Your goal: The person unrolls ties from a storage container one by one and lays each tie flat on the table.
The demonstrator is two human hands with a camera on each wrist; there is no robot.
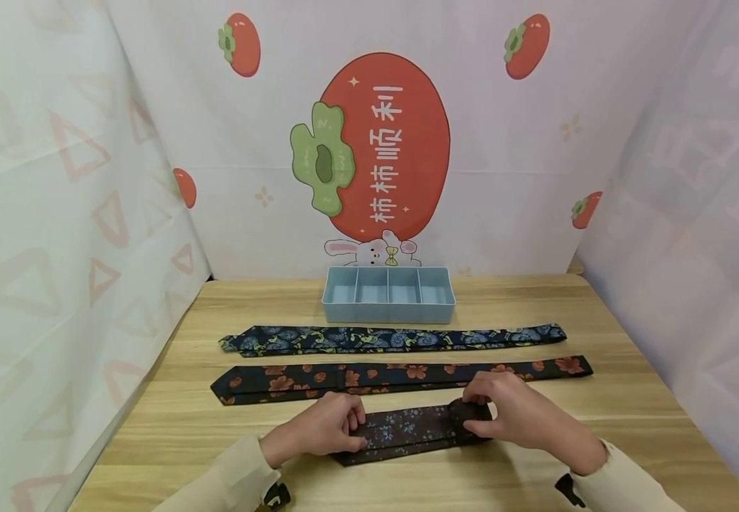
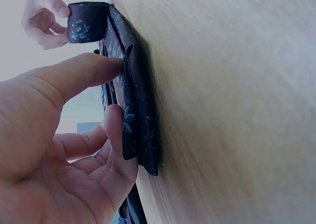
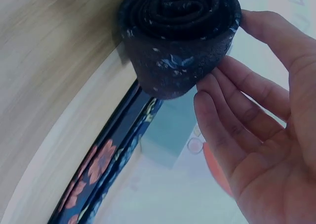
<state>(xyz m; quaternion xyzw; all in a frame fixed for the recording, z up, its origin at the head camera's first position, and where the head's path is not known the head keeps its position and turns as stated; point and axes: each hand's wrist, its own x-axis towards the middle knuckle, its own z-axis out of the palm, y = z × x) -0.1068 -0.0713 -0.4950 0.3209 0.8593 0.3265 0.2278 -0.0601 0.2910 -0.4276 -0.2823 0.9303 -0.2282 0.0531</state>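
Observation:
A dark brown necktie (image 1: 404,428) with small blue flowers lies on the table, nearest the person. Its right part is wound into a roll (image 3: 173,66), whose spiral layers show in the right wrist view. My right hand (image 1: 515,414) holds this roll between thumb and fingertips. At the tie's pointed wide end, my left hand (image 1: 323,427) pinches the fabric across its width, thumb on the near edge and fingers on the far one. Just beyond lies a navy necktie with orange flowers (image 1: 417,372), stretched flat. Behind it is a navy necktie with blue and yellow patterns (image 1: 401,339).
A light blue box with several compartments (image 1: 388,313) stands at the back of the wooden table (image 1: 171,434). Printed cloth (image 1: 497,178) hangs behind the table and along both sides.

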